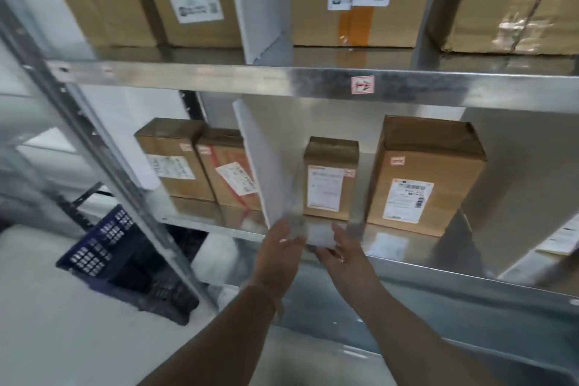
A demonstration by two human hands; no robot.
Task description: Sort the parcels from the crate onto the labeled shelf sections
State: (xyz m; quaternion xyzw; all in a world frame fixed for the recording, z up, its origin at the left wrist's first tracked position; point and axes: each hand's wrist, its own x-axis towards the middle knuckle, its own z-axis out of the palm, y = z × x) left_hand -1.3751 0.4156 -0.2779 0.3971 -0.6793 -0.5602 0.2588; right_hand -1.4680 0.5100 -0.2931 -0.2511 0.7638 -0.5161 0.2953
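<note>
White parcel [320, 236] between the fingers [296, 240]

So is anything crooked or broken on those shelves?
Yes. The white divider on the middle shelf leans left instead of standing straight; the left hand and right hand are at its base. The upper divider has a ragged bottom edge.

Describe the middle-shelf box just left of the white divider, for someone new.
On the middle metal shelf, look left of the slanted white divider. Two brown boxes stand there; it is the right box. Unlike the left box, it has red tape down its front.
</note>
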